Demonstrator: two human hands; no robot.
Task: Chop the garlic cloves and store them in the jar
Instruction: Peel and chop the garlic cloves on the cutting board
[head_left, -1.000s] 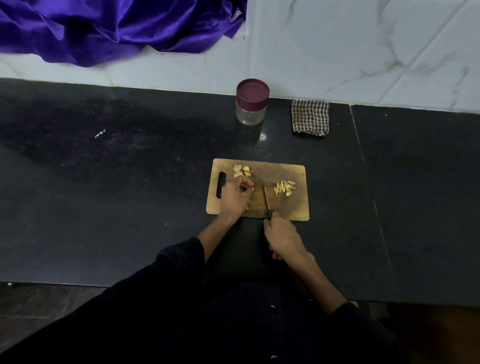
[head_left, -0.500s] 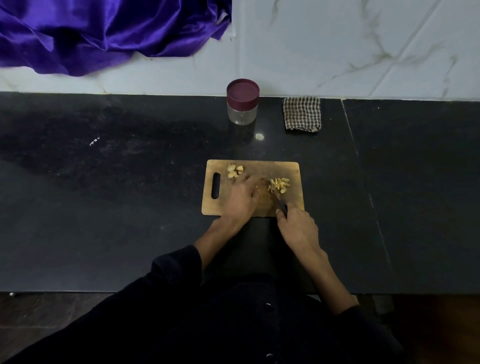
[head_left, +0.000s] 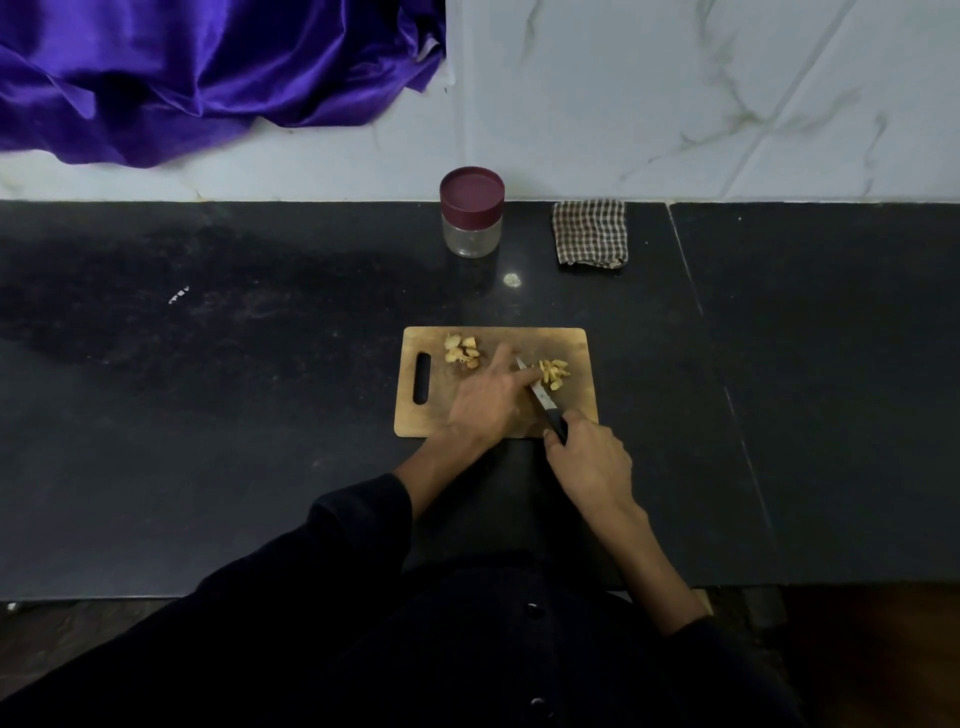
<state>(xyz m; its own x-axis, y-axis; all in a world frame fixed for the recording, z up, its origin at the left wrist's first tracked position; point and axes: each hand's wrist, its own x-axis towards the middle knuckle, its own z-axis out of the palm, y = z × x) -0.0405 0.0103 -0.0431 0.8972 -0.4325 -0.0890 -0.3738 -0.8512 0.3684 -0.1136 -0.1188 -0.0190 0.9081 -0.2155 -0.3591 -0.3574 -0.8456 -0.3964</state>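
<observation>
1. The person wears a dark top (head_left: 467, 649) — near black, plain, with long sleeves.
2. The left sleeve (head_left: 358, 519) is pushed up, so the forearm is bare down to the left hand (head_left: 485, 405).
3. The right sleeve (head_left: 696, 639) ends higher up the arm — the forearm is bare to the right hand (head_left: 589, 467).
4. Small dark round buttons (head_left: 532, 609) run down the front of the top.
5. Both hands are bare, without gloves.

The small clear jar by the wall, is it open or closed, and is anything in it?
Closed: the small clear jar stands upright with its maroon lid on. It looks empty through the clear wall.
</observation>
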